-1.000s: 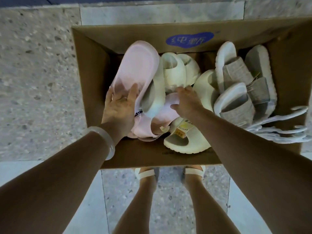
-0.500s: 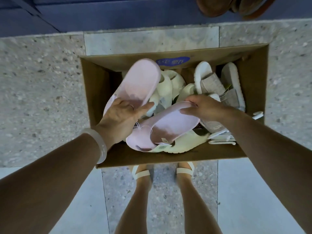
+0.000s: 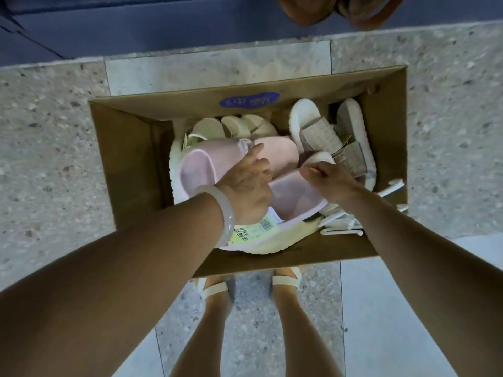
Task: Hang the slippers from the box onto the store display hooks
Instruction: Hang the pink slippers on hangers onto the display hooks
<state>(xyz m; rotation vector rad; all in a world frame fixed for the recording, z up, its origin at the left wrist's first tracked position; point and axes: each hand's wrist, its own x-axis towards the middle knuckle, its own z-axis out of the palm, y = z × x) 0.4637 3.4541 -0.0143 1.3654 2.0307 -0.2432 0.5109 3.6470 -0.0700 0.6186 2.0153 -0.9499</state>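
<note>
Both pale pink slippers (image 3: 217, 164) over box (image 3: 128, 159); left hand (image 3: 246, 186), right hand (image 3: 330, 183) apparently gripping them.

The box (image 3: 128, 159) is set on the floor (image 3: 49, 137), just ahead of the person's feet (image 3: 215, 288). Inside the box, two slippers (image 3: 206, 164) are held on top of the pile at its middle: the left hand (image 3: 245, 186) is laid over both, and the right hand (image 3: 329, 180) is placed on the nearer one, to the right. Behind them, against the far wall of the box, more slippers (image 3: 234, 126) are piled. In the far right part of the box, strapped slippers (image 3: 321, 137) are stacked. Hangers (image 3: 343, 227) are heaped in the near right corner. Beyond the box, other footwear (image 3: 326, 9) is seen at the top edge.
</note>
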